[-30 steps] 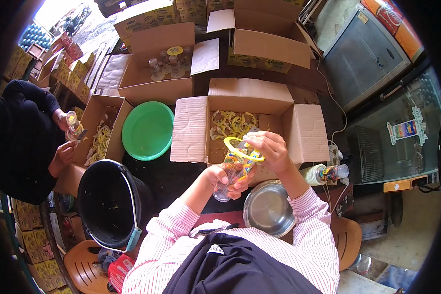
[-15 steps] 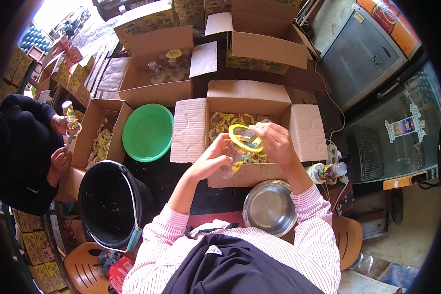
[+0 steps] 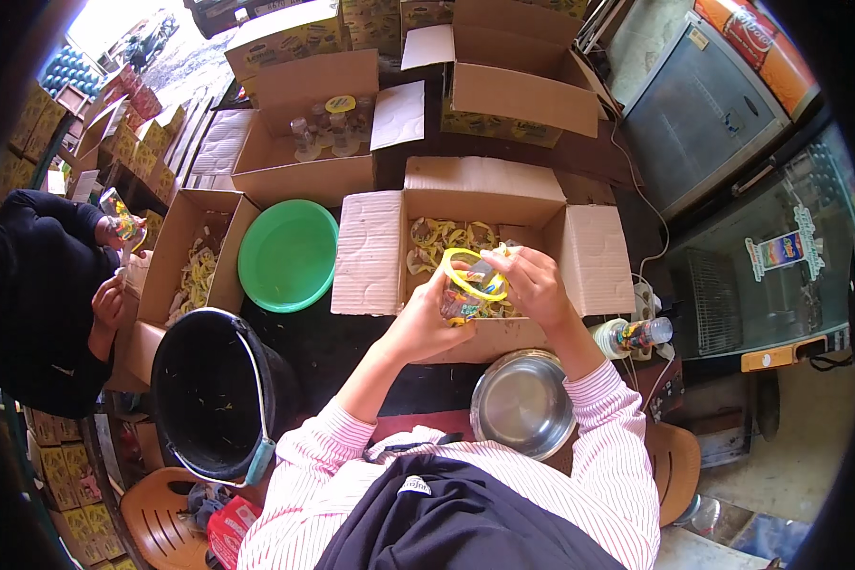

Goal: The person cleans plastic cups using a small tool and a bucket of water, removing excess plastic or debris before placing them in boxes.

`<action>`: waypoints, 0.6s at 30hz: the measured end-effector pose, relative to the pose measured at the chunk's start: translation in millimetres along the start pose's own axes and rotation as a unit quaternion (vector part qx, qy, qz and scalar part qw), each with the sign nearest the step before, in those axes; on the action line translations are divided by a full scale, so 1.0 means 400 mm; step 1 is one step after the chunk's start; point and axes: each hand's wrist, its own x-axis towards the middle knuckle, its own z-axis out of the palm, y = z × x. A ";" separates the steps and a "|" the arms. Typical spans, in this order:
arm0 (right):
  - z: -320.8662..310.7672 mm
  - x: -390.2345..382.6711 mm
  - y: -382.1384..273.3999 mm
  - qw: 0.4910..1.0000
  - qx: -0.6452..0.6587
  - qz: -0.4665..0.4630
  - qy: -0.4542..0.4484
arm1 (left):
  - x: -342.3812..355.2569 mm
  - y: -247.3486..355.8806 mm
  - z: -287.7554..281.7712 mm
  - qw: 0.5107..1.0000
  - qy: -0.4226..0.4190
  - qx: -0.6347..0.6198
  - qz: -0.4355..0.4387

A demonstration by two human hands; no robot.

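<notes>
Dark table (image 3: pixel 337 351), green basin (image 3: pixel 290 256) | cooler (image 3: pixel 779 299) | left hand (image 3: pixel 418 328) curled round cup (image 3: pixel 459 306) | right hand (image 3: pixel 532 282) pinched at rim (image 3: pixel 475 293)

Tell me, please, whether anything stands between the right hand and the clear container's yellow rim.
Nothing visible does: the right hand is at the yellow rim, and the left hand holds the clear container from the left.

Left arm (image 3: pixel 374 374): I see it bent, pointing to one o'clock.
Left hand (image 3: pixel 429 320): fingers curled in a wide grip.
Right arm (image 3: pixel 578 344): bent, pointing to eleven o'clock.
Right hand (image 3: pixel 530 281): near the left one, at its two o'clock, fingers pinched close.
</notes>
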 end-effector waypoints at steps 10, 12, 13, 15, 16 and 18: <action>0.013 -0.018 0.003 0.999 0.031 0.023 -0.005 | 0.016 -0.033 -0.021 0.998 -0.045 -0.031 0.013; 0.011 -0.021 0.002 0.999 0.035 0.034 -0.023 | 0.018 -0.030 -0.024 0.997 -0.055 -0.050 -0.011; 0.010 -0.018 -0.001 0.998 0.039 0.040 -0.031 | 0.016 -0.032 -0.024 0.996 -0.069 -0.054 -0.011; 0.009 -0.002 -0.006 0.996 0.073 0.043 -0.025 | 0.012 -0.039 -0.020 0.993 -0.099 -0.062 -0.011; 0.006 0.005 -0.007 0.995 0.088 0.044 -0.022 | 0.011 -0.037 -0.012 0.989 -0.106 -0.095 -0.033; 0.002 0.009 -0.007 0.996 0.076 0.042 -0.001 | 0.013 -0.026 -0.010 0.982 -0.105 -0.157 -0.023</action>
